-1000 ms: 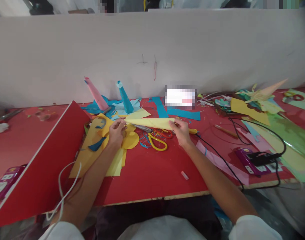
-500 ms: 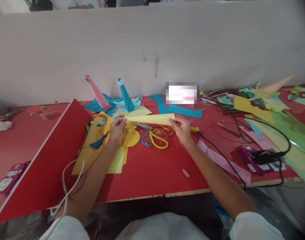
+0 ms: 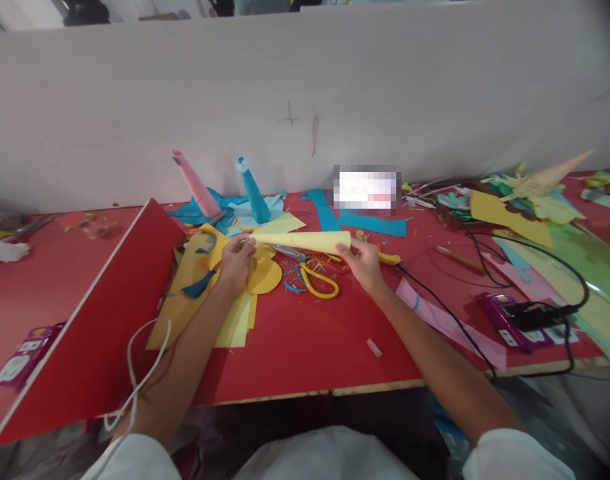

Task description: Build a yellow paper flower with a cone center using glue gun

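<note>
Pink stick (image 3: 373, 348): on the red bench (image 3: 295, 367), near the front edge
Left hand (image 3: 235, 260): pinching the yellow cone (image 3: 305, 241) at its narrow end
Right hand (image 3: 365, 263): holding its wide end
Yellow cone: nearly level, between the 2 hands
Scissors (image 3: 299, 256): just beyond, partly hidden
Cones behind: 2, 1 pink (image 3: 197, 185), 1 blue (image 3: 253, 195), near the wall (image 3: 305, 67)

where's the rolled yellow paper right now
In the head view, the rolled yellow paper is mid-picture, held between the left hand and right hand, with the scissors appearing just below it.
</note>
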`<state>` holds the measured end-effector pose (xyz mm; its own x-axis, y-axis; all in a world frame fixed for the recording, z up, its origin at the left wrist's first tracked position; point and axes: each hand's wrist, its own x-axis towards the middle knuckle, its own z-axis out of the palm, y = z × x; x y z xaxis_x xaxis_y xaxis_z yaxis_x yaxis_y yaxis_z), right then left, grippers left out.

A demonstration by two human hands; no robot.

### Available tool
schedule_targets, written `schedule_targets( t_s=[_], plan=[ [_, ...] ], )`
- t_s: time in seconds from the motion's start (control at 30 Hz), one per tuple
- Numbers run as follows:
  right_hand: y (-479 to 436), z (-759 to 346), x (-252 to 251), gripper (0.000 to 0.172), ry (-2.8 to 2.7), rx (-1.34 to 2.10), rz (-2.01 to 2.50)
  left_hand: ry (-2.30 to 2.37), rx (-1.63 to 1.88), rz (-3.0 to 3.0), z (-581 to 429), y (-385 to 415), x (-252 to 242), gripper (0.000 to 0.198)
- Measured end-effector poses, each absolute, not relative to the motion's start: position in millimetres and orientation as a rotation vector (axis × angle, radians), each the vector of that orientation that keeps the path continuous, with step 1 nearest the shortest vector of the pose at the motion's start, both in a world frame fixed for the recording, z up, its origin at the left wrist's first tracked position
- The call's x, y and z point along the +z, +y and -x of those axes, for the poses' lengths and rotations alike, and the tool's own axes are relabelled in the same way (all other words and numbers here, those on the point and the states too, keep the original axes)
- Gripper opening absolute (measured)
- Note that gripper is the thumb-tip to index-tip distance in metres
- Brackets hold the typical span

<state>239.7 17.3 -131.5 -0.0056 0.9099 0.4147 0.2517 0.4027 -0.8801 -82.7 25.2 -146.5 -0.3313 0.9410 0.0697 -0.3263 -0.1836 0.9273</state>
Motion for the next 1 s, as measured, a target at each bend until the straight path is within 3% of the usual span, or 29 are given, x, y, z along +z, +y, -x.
schedule_targets(
  t_s=[0.23,0.5,0.67,0.87,1.0],
  plan=[
    [25.4,-247.9,-129.4,0.047,-1.556,0.699,1.045,1.142,1.686,-0.873,81.0,23.6,-145.5,0.038],
    [25.7,-245.4,-128.9,0.047,-1.432,0.901,1.059,1.167,1.755,-0.944,78.8,20.3,-145.4,0.036],
    [28.7,-252.2,-127.4,0.057,-1.472,0.833,1.112,1.194,1.739,-0.964,73.9,16.2,-138.2,0.037],
    [29.9,-252.2,-121.3,0.05,-1.691,0.698,1.042,1.193,1.75,-0.858,77.1,19.8,-140.6,0.041],
    [28.0,-248.5,-124.6,0.051,-1.602,0.834,1.043,1.154,1.765,-0.85,80.0,21.4,-142.8,0.041]
  ],
)
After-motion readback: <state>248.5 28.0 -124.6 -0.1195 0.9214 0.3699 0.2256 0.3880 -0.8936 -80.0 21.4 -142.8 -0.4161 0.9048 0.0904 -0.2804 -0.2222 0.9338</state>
